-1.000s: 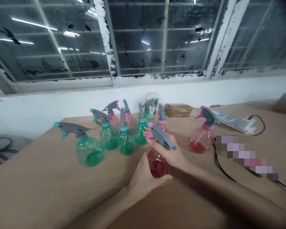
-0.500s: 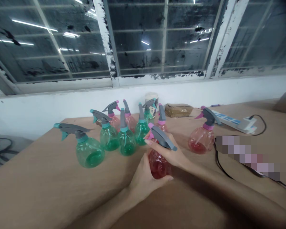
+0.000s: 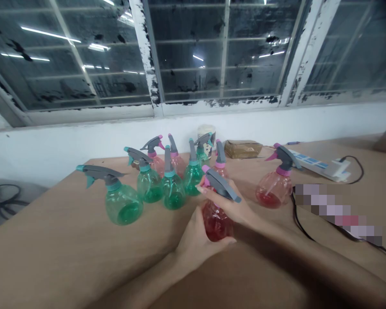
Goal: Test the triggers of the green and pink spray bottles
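A red spray bottle (image 3: 217, 221) with a grey and pink trigger head is between my hands near the middle of the table. Around the lower body of the bottle curls my left hand (image 3: 196, 238), its thumb and fingers on opposite sides. My right hand (image 3: 233, 204) is closed about the neck, just below the spray head, fingertips by the pink trigger. A green spray bottle (image 3: 124, 206) stands at the left, and another green spray bottle (image 3: 173, 193) is nearer the middle. To the right is a second red spray bottle (image 3: 273, 189).
Several more green and pink-topped bottles stand behind my hands. Along the wall are a patterned cup (image 3: 209, 131) and a brown taped box (image 3: 243, 149). A white power strip (image 3: 321, 165) with a black cable lies at right, beside a blurred-out object (image 3: 337, 212).
The view has shifted slightly, so everything sits a little further right. Both hands keep their hold on the red spray bottle, and my right fingers have moved a little at the trigger.
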`<action>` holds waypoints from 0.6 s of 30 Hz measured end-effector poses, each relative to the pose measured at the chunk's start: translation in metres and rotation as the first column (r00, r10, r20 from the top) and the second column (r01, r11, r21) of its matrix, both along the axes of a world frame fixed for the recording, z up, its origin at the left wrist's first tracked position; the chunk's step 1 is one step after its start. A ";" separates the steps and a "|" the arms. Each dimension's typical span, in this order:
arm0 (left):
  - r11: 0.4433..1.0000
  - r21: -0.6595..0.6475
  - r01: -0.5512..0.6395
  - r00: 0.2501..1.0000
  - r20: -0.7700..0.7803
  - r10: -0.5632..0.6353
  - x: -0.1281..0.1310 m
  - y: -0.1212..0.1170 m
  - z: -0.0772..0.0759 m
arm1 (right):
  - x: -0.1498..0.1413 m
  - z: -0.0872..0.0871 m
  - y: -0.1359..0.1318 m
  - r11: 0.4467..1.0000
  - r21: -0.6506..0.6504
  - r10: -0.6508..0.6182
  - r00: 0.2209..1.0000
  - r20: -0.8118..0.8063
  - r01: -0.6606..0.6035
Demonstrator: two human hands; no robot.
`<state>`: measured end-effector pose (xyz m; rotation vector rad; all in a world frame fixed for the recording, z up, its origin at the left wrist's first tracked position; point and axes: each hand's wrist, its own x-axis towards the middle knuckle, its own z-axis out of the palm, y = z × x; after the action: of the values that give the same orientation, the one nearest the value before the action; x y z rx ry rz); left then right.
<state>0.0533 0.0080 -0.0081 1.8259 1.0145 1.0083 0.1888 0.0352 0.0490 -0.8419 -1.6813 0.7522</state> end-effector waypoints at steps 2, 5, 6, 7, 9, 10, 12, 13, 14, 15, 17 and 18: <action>1.000 0.017 0.004 1.000 -0.017 -0.004 0.000 0.000 0.000 | 0.000 -0.002 0.001 1.000 0.011 0.002 1.000 -0.009 -0.002; 1.000 0.021 0.004 0.999 -0.032 -0.003 -0.001 -0.001 0.000 | 0.001 -0.004 0.001 0.999 0.034 0.008 0.999 -0.039 -0.006; 1.000 0.021 0.001 0.999 -0.032 0.000 -0.001 -0.001 0.001 | 0.001 -0.005 0.000 0.999 0.040 0.011 0.999 -0.045 -0.009; 1.000 0.020 -0.003 0.999 -0.032 0.004 -0.001 -0.001 0.001 | 0.001 -0.005 0.000 0.999 0.045 0.015 0.999 -0.048 -0.013; 1.000 0.011 -0.007 0.999 -0.033 0.007 -0.001 -0.001 0.002 | 0.001 -0.004 -0.001 0.999 0.047 0.023 0.999 -0.045 -0.021; 1.000 0.005 -0.007 0.999 -0.032 0.007 -0.001 -0.001 0.003 | 0.002 -0.003 -0.001 0.999 0.048 0.026 0.999 -0.040 -0.024; 1.000 -0.006 -0.003 1.000 -0.026 0.002 -0.001 0.000 0.003 | 0.002 -0.001 -0.001 0.998 0.051 0.024 0.999 -0.025 -0.023; 1.000 -0.010 0.000 1.000 -0.022 0.000 -0.001 0.000 0.003 | 0.002 0.000 -0.001 0.999 0.051 0.019 1.000 -0.014 -0.019; 1.000 -0.011 0.000 1.000 -0.018 0.000 -0.001 0.000 0.003 | 0.002 0.000 -0.001 0.999 0.051 0.016 1.000 -0.002 -0.016; 1.000 -0.010 -0.001 1.000 -0.014 0.000 -0.001 0.000 0.003 | 0.002 0.000 -0.001 0.999 0.051 0.011 1.000 0.006 -0.012; 1.000 -0.005 0.002 1.000 -0.010 -0.002 0.000 0.000 0.003 | 0.003 0.000 -0.001 0.999 0.048 0.007 1.000 0.016 -0.008; 1.000 0.001 0.005 1.000 -0.009 -0.005 0.001 0.000 0.002 | 0.003 0.001 -0.002 0.999 0.044 0.007 1.000 0.019 -0.007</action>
<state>0.0540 0.0080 -0.0060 1.8350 1.0150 0.9986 0.1916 0.0336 0.0495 -0.8149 -1.7120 0.7114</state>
